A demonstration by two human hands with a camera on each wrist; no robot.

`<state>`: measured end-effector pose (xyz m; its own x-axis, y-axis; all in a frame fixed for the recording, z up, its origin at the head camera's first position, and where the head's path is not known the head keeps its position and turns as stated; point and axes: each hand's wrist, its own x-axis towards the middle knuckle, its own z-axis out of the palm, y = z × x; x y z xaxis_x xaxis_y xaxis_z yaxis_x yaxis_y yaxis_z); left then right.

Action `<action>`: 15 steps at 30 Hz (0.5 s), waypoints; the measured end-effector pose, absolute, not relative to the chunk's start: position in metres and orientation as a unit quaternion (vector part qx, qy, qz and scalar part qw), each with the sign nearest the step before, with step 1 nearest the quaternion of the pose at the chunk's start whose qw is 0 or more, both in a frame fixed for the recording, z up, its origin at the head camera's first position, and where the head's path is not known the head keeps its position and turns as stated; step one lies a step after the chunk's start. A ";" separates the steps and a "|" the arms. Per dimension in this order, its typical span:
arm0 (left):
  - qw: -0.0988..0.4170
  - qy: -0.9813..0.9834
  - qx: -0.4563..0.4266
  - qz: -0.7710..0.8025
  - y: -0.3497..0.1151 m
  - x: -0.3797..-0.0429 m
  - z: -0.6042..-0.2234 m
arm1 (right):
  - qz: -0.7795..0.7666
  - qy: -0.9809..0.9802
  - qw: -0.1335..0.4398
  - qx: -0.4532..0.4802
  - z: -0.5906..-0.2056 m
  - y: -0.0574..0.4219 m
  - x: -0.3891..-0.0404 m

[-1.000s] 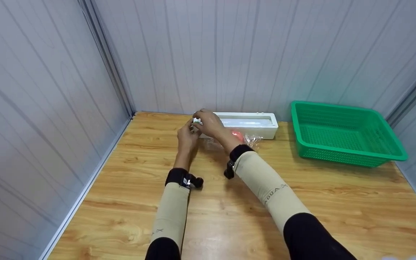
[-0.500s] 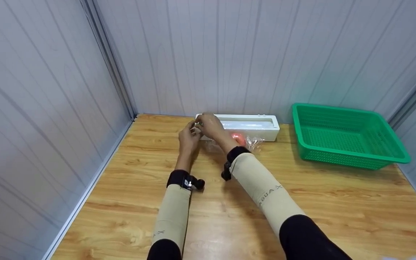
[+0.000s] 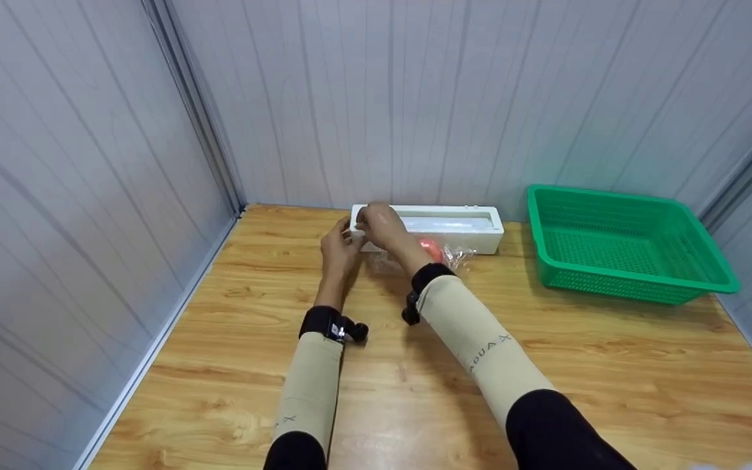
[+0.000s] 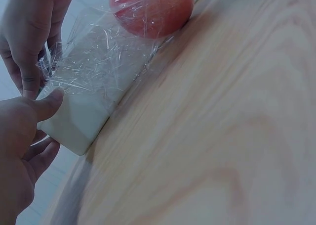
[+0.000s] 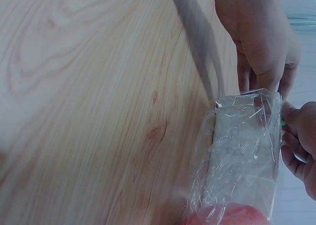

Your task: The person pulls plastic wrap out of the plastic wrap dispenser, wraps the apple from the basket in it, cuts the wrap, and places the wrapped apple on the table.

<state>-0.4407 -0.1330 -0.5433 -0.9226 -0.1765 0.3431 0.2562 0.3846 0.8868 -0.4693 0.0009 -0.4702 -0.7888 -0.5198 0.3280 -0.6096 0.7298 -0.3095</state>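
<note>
A long white cling film dispenser (image 3: 457,243) stands against the back wall, a clear roll showing in its top opening. My left hand (image 3: 340,251) grips its left end, thumb on the front face and fingers round the end, as the left wrist view shows. At the same end my right hand (image 3: 382,225) reaches over the top and pinches a small green piece (image 5: 284,122) at the upper edge. Crumpled cling film (image 4: 91,69) hangs down the front and lies over a round red apple-like fruit (image 4: 153,10), which the right forearm partly covers in the head view.
To the right a green perforated plastic basket (image 3: 630,271) stands on the wood-grain table (image 3: 415,385). White panel walls (image 3: 382,98) close in the back and both sides. The dispenser sits close to the back wall.
My right hand's fingers have shifted slightly right and down, so the dispenser's top left corner now shows. The left hand keeps its place; the basket and fruit stay put.
</note>
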 end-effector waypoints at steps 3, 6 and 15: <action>0.195 -0.806 -0.024 -0.558 -0.133 -0.440 -0.544 | 0.200 -0.926 0.108 0.300 -0.470 0.000 -0.468; 0.199 -0.804 -0.025 -0.559 -0.133 -0.441 -0.544 | 0.194 -0.929 0.109 0.296 -0.468 -0.001 -0.467; 0.192 -0.812 -0.015 -0.551 -0.136 -0.440 -0.542 | 0.179 -0.936 0.101 0.285 -0.466 -0.005 -0.467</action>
<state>-0.4400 -0.1365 -0.5421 -0.9256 -0.1875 0.3288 0.2360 0.3932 0.8887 -0.4667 -0.0046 -0.4657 -0.8168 -0.4976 0.2919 -0.5702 0.7730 -0.2780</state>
